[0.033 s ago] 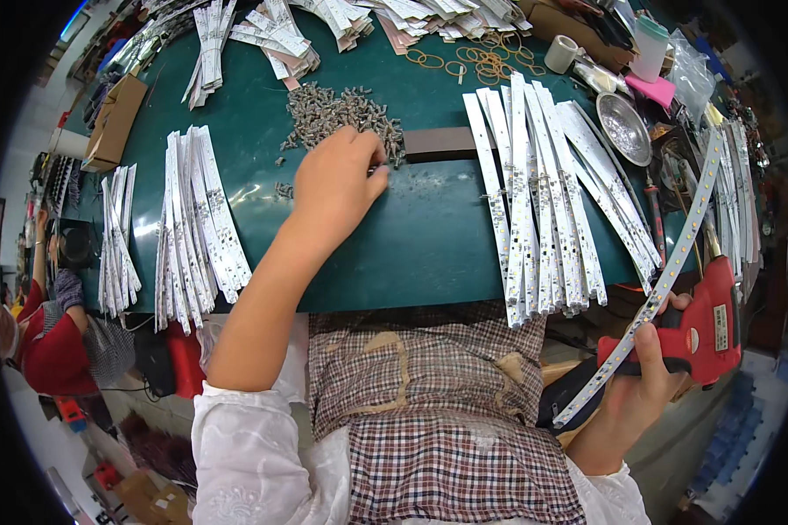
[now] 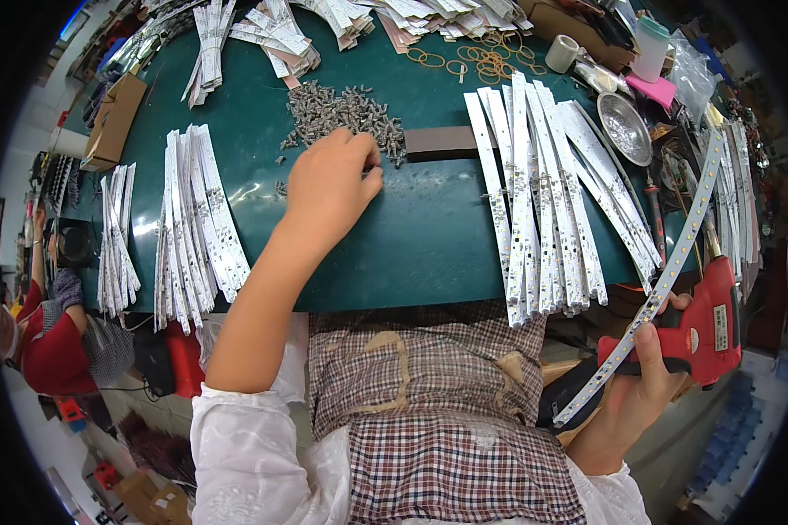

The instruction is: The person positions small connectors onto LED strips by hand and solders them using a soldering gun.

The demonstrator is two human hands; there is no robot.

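The left hand [image 2: 333, 179] had eased slightly toward the near edge, fingers curled at the heap of small grey parts [image 2: 346, 109] on the green tabletop [image 2: 394, 267]; I couldn't tell whether they pinched one. The right hand [image 2: 643, 389] held an LED strip [image 2: 691, 226] under its thumb beside the red pistol-shaped tool [image 2: 722, 293], so a slackened thumb might have dropped it, while a clumsy sweep might have scattered the parts.

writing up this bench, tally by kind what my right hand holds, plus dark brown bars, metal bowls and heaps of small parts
white strip: 1
red tool: 1
dark brown bar: 1
metal bowl: 1
heap of small parts: 1
total: 5
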